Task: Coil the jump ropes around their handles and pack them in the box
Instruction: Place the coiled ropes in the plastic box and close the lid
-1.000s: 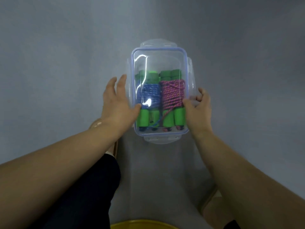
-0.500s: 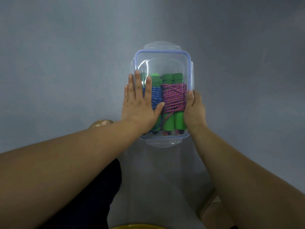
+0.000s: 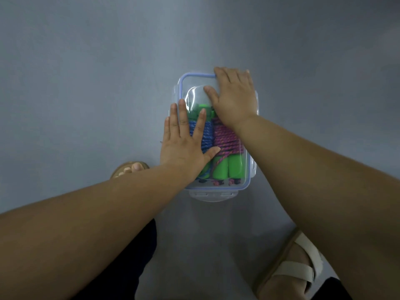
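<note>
Clear lid (image 3: 193,90) beneath flat left hand (image 3: 183,147), right hand (image 3: 235,98).

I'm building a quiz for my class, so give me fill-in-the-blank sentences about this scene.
The left hand lies flat on the lid over the ____ rope.
The handles of the pink rope are ____.
The right hand rests on the lid's ____ right corner.
Missing words: blue; green; far.
</note>
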